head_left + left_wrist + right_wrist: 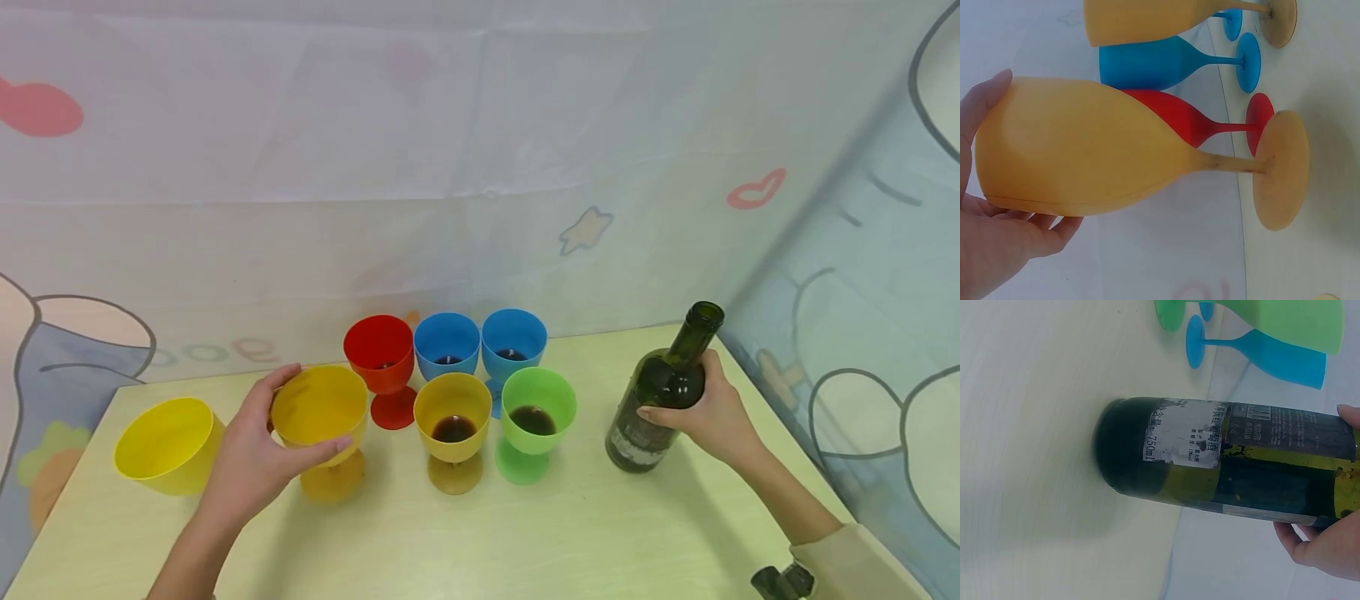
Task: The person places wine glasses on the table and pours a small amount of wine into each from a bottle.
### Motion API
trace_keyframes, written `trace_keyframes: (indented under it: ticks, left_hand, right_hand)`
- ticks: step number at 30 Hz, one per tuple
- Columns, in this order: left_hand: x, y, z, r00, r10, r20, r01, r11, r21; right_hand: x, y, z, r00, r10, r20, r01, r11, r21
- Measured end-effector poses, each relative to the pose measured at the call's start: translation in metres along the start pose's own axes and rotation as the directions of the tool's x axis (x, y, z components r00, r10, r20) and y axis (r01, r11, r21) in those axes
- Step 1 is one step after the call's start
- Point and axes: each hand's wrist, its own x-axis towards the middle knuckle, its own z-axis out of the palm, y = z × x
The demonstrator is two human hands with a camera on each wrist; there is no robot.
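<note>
My left hand grips the bowl of a yellow goblet, thumb on the near side and fingers round the far side. In the left wrist view this goblet has a narrow stem and a round foot; no liquid shows inside it. On the right, my right hand holds a dark green wine bottle round its upper body. The bottle leans slightly right, neck up and uncorked. Its worn labels show in the right wrist view, with the bottle base at the tabletop.
Between the hands stand a red goblet, two blue goblets, an amber goblet and a green goblet, with dark liquid in their bowls. Another yellow goblet is at far left. Behind the table hangs a printed cloth.
</note>
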Motion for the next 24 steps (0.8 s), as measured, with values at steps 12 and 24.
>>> trace_keyframes:
  ticks: [12,24]
  left_hand:
    - [-0.008,0.008,0.010,0.999,-0.026,0.026,0.026,0.999,0.028]
    - [-0.013,0.008,0.016,0.998,-0.039,0.048,0.037,0.998,0.050]
  right_hand:
    - [-0.002,-0.003,0.001,1.000,-0.012,0.004,0.012,1.000,-0.023]
    - [0.000,-0.006,0.004,0.998,-0.057,0.000,0.057,0.998,-0.024]
